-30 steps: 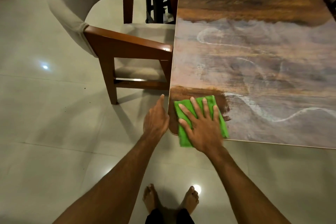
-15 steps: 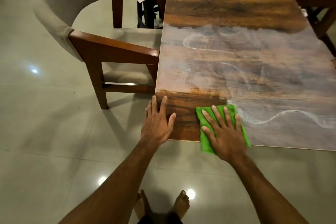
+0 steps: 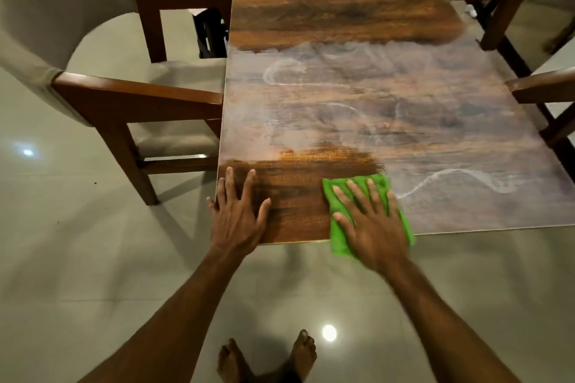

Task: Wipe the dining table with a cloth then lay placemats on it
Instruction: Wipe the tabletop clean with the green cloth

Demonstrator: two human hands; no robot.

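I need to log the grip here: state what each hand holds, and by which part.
Nothing is gripped. The right hand presses flat, fingers spread, on the middle of the green cloth at the table's near edge. The left hand lies open on bare wood.

We see a brown wood table [image 3: 326,9] that looks shiny where it is clean and dull under a chalky white film [image 3: 404,109], a soft green cloth [image 3: 337,239], and a glossy tile floor [image 3: 77,258].
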